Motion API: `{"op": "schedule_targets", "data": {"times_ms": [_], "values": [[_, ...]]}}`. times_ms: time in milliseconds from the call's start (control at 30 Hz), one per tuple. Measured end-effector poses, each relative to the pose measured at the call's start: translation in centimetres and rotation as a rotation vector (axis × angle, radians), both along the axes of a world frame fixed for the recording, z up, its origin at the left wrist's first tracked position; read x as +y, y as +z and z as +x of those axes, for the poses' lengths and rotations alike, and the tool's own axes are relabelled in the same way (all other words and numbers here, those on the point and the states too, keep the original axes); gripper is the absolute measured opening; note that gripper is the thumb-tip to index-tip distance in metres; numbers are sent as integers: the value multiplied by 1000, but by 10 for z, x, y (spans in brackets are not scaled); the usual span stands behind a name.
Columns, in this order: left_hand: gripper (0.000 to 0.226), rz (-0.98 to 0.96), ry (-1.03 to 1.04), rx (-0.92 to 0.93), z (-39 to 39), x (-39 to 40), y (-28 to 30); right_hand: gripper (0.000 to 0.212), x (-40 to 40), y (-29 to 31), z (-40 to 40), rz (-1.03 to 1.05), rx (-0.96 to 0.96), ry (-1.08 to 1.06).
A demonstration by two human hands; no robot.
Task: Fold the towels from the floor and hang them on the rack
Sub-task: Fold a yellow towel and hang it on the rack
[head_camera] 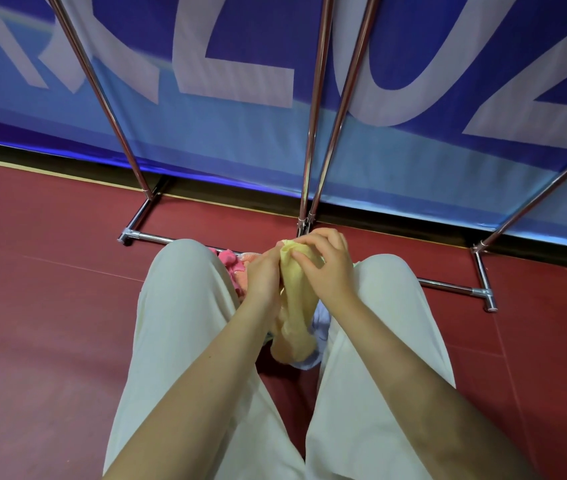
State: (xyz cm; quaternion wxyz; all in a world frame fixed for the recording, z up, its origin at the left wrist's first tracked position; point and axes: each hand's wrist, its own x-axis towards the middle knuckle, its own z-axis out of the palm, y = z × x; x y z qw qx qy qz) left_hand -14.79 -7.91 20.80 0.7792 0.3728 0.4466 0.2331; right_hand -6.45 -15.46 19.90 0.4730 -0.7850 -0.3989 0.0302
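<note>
A pale yellow towel (pixel 296 308) hangs bunched between my knees. My left hand (pixel 264 275) grips its left side near the top. My right hand (pixel 323 263) pinches its upper edge from the right. Under it on the red floor lie a pink towel (pixel 231 263), an orange one (pixel 252 257) and a light blue one (pixel 320 323), all partly hidden by my legs and arms. The chrome rack (pixel 313 109) stands right in front of me, its poles rising out of view.
The rack's base bars (pixel 157 237) run across the floor just beyond my knees, with feet at left and right (pixel 489 299). A blue banner (pixel 275 64) with large white letters stands behind the rack. My legs in cream trousers (pixel 185 323) flank the towels.
</note>
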Motion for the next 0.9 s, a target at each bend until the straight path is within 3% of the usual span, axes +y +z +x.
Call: {"op": "schedule_targets", "data": {"times_ms": [100, 267, 367, 467, 567, 767, 900], "values": [[22, -41, -29, -62, 1, -8, -2, 4, -1, -2, 2, 53, 18, -10], [25, -71, -11, -35, 0, -12, -4, 5, -3, -3, 1, 80, -41, -13], [31, -36, 19, 5, 0, -8, -2, 6, -7, 0, 1, 40, 84, -51], [26, 52, 34, 52, 1, -9, -2, 16, -8, 2, -1, 44, 249, -30], [24, 171, -6, 73, 3, -14, -3, 25, -5, 4, -4, 34, 275, -44], [31, 282, -66, 65, 2, -18, 3, 21, 0, 5, -2, 60, 369, -120], [19, 472, -193, 35, -3, -20, 7, 22, -2, 3, 2, 77, 450, -129]]}}
